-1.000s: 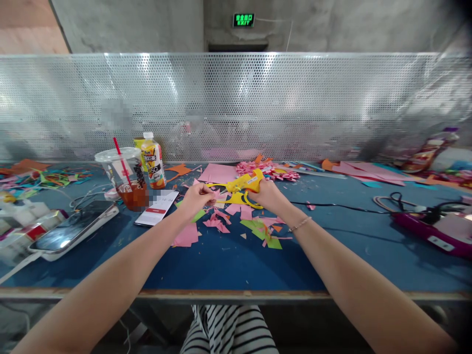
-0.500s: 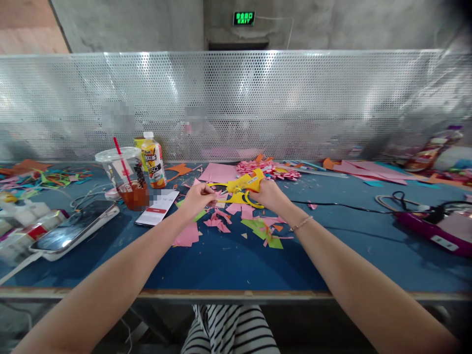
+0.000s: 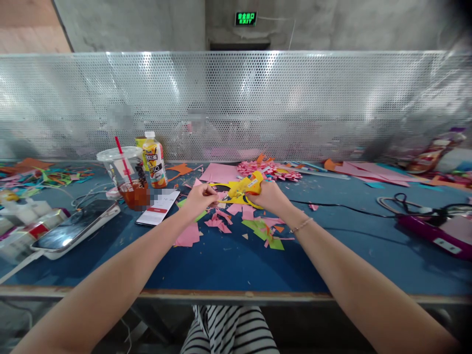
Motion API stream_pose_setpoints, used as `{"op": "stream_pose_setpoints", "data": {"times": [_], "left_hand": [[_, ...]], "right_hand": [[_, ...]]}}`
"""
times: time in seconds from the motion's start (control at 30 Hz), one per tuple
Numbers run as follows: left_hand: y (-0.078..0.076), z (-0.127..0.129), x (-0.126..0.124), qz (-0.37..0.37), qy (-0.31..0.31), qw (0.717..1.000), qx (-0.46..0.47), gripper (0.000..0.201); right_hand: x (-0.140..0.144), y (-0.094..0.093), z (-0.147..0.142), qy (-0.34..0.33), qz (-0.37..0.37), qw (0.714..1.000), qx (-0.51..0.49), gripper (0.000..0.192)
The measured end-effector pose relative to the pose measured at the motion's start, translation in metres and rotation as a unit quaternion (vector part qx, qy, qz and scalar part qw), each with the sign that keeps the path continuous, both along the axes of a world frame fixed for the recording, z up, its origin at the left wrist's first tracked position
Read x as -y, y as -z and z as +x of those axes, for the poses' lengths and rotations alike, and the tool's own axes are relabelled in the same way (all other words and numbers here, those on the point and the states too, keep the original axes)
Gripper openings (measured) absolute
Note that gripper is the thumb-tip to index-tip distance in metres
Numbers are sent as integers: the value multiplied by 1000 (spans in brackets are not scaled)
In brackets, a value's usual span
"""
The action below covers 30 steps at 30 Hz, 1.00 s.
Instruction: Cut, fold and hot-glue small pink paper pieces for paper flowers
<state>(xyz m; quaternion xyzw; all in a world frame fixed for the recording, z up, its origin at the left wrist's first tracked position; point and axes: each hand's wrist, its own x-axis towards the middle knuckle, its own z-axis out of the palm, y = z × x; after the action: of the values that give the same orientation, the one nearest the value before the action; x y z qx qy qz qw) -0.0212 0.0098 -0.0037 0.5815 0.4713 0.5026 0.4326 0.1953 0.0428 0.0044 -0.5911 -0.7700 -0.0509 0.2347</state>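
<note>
Work looks unfinished, pink pieces heaped behind: right hand wraps the glue gun, left hand pinches something indistinct.

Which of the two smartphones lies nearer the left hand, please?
The white-screened smartphone, right of the plastic cup; the dark-screened smartphone, left of it, lies farther away.

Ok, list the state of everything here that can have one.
Hot glue gun, in the right grip, nozzle pointing left
Left grip, pinched; contents unclear
Takeaway cup, lidded, straw in, partly full
Drink bottle beside the cup, upright, capped
Right smartphone, screen lit
Left smartphone, screen dark
Exit sign, lit
Pink paper fringe, bunched
Paper scraps, scattered
</note>
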Motion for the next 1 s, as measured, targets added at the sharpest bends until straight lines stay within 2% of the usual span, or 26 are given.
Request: {"op": "stream_pose_setpoints", "data": {"times": [0.17, 0.6, 1.0], "left_hand": [[0, 0, 0, -2, -3, 1000, -9, 13], [4, -1, -4, 13, 5, 1000, 1, 12], [0, -1, 0, 13, -4, 999, -30, 12]], "right_hand": [[1, 0, 0, 13, -4, 1000, -1, 27], [0, -1, 0, -3, -8, 999, -41, 24], [1, -3, 0, -6, 0, 999, -37, 22]]}}
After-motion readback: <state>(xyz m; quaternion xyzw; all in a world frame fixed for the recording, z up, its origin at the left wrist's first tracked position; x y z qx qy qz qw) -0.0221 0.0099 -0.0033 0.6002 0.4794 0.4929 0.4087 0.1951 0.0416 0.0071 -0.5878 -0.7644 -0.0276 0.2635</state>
